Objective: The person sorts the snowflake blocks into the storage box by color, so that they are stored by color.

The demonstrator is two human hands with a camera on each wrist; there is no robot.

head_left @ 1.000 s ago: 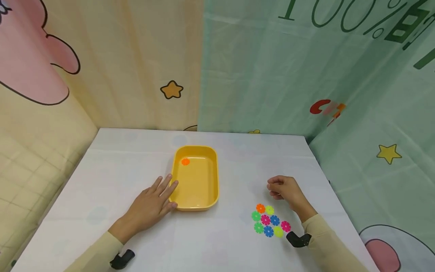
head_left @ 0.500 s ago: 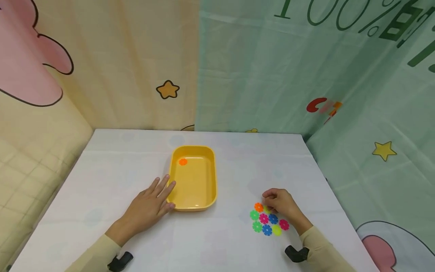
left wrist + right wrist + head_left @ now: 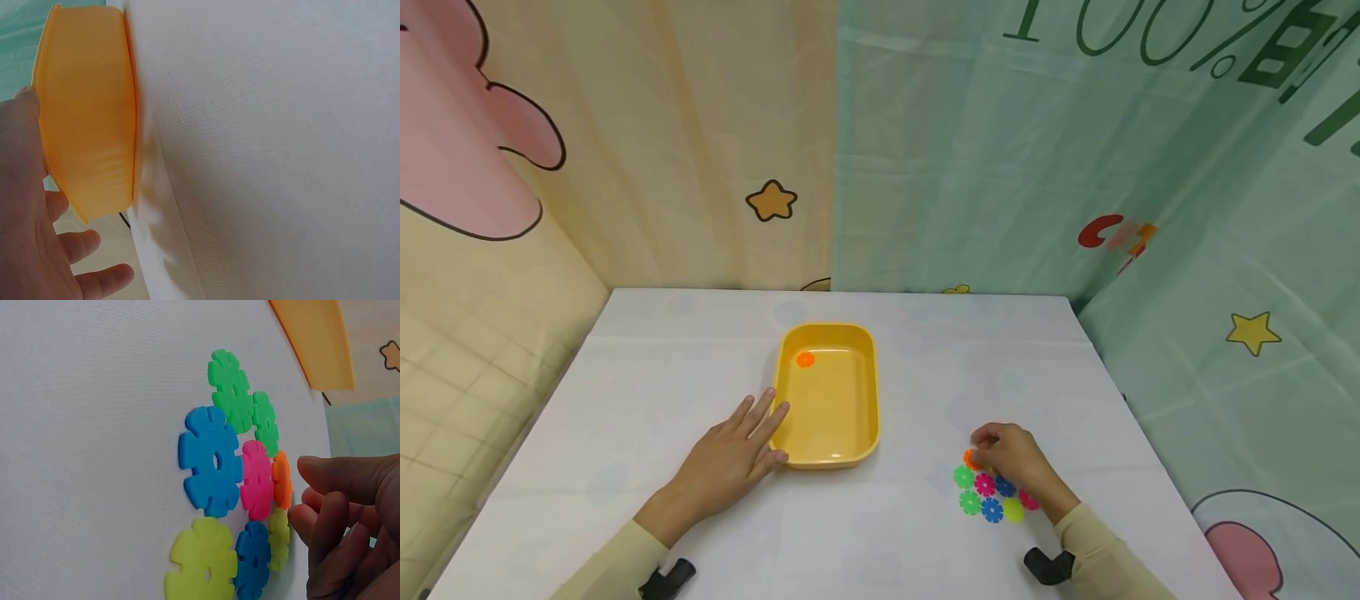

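My left hand lies with its fingers spread at the left rim of a yellow plastic tray; in the left wrist view a fingertip touches the tray's rim. One orange notched disc is inside the tray. At the right, my right hand hovers over a cluster of flower-shaped plastic discs, thumb and fingers bent beside another orange disc. Around that disc lie green, pink, blue and yellow ones. The hand partly hides a pink disc in the head view.
A white-covered table holds everything. Behind it hang a cream printed curtain and a green one. Black straps with camera mounts sit at both wrists.
My right hand has come down and toward me, then slightly left, from above the discs to the orange one. The left hand stays at the tray; the head view has shifted slightly.
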